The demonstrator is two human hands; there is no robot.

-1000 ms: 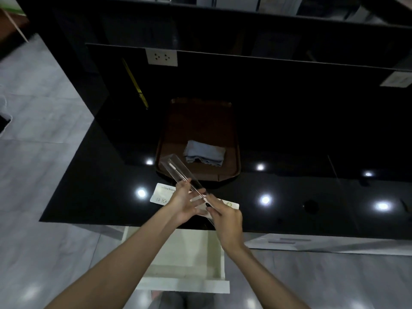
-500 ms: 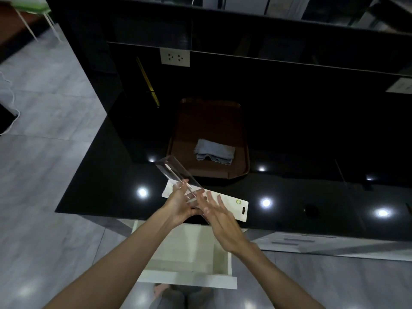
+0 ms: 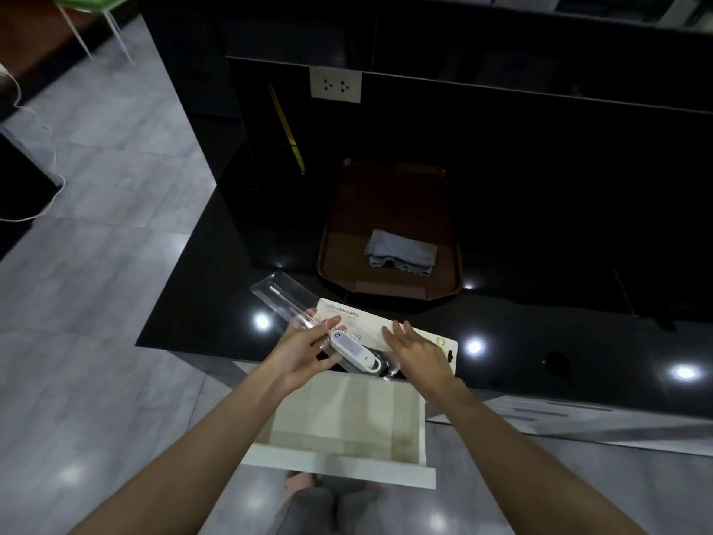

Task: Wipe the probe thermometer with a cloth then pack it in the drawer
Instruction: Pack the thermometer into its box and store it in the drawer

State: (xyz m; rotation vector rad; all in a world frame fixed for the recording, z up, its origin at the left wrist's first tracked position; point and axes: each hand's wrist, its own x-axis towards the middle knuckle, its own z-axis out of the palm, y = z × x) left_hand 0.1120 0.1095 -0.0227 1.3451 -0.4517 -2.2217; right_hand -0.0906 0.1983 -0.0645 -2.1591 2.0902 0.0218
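The white probe thermometer [image 3: 353, 350] lies in a clear plastic blister case [image 3: 287, 303], its thin probe pointing up and left. My left hand [image 3: 304, 351] grips the case and thermometer near the middle, above the counter's front edge. My right hand [image 3: 418, 351] hovers to the right with fingers spread, holding nothing, over the white packaging card [image 3: 366, 320] that lies flat on the black counter. A folded grey cloth [image 3: 403, 253] rests in the brown tray [image 3: 335, 241] further back. The white drawer [image 3: 343, 422] stands pulled out below my hands.
The glossy black counter [image 3: 578, 341] reflects ceiling lights. A white wall socket [image 3: 335, 84] and a yellow strip [image 3: 286, 127] sit on the dark back panel. Grey tiled floor [image 3: 96, 303] lies to the left, with a cable [image 3: 42, 156] and a green chair [image 3: 92, 9] far left.
My right hand has let go of the case and drawn away to the right, opening. The thermometer body now shows. The view shifted left and downward.
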